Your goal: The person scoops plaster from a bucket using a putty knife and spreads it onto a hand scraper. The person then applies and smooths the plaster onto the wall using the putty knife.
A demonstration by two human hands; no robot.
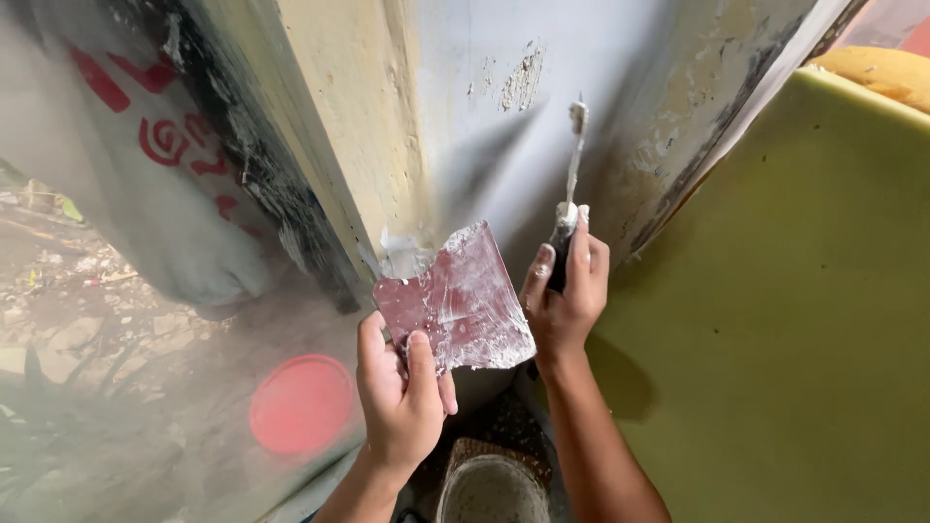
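Gripping a reddish flat plate [455,300] smeared with white filler, the left hand [399,392] has its fingers closed on the plate's lower left corner, just before the wall [504,145]. The right hand [565,300], right of the plate, has its fingers clamped around the dark handle of a putty knife [572,184], whose blade touches the wall. Below the plate stands a bucket [492,489].

A building under renovation, mid wall repair: the wall corner [407,126] shows flaking paint and a fresh grey skim coat, clear plastic sheeting [145,291] hangs over the opening beside it, and a putty-caked bucket [492,489] stands on the gritty floor below.
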